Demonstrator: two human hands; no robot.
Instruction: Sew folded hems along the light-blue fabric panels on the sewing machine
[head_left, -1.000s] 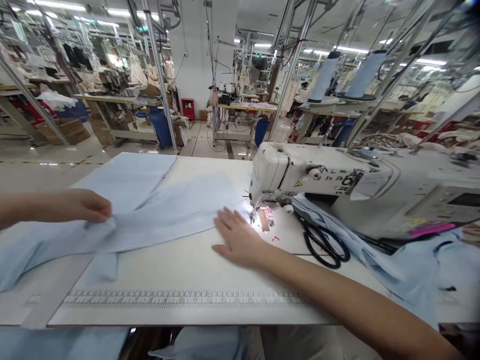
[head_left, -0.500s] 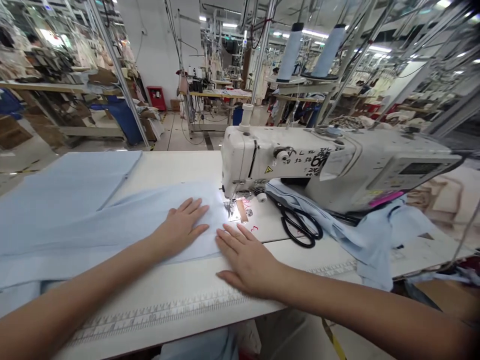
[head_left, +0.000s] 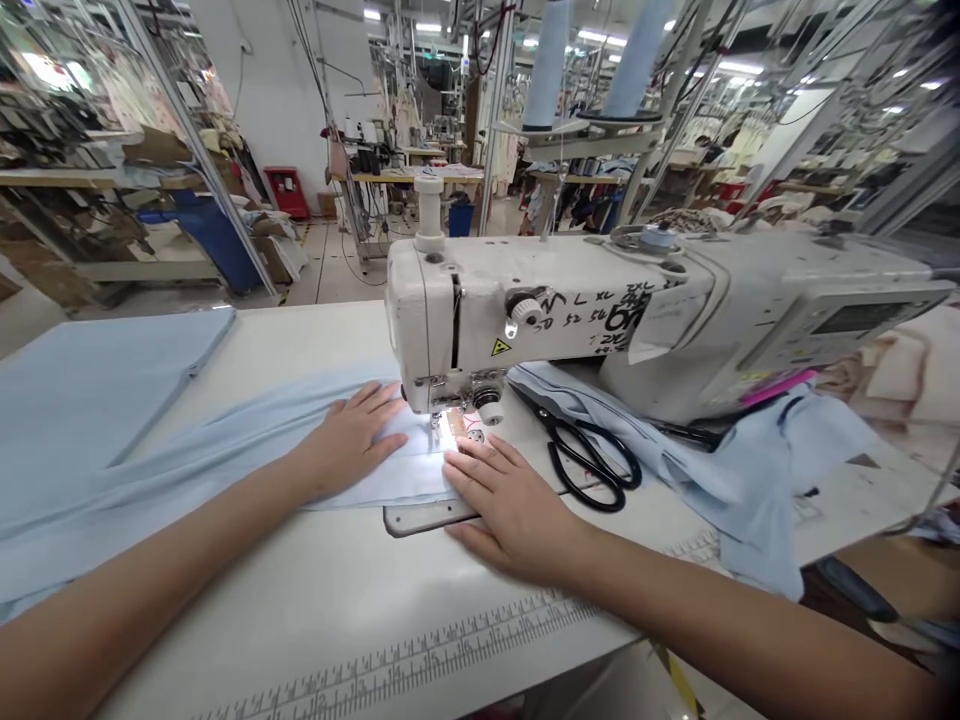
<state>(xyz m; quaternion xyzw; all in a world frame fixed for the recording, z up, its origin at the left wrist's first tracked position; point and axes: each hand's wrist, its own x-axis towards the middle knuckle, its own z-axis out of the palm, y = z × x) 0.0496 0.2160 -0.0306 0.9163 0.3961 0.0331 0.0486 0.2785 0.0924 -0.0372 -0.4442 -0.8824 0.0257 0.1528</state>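
Light blue fabric (head_left: 247, 450) stretches from the left of the table up to the needle of a white sewing machine (head_left: 570, 300). Left of the lit needle area, my left hand (head_left: 356, 440) rests flat on this fabric with fingers outstretched. My right hand (head_left: 514, 505) lies flat just in front of the machine head, its fingertips at the fabric's right edge. Neither hand grips anything. Black-handled scissors (head_left: 592, 460) lie on the table right of my right hand, under the machine arm.
A folded light blue piece (head_left: 112, 370) lies at the far left. More blue fabric (head_left: 742, 490) is bunched right of the scissors, below a pink marker (head_left: 778, 387). A ruler strip (head_left: 420, 655) runs along the table's front edge. Thread cones (head_left: 547, 70) stand above the machine.
The view has shifted, with the machine now closer and further left. The fabric by my hands has moved, uncovering a metal plate edge at the front. Both hands stay flat.
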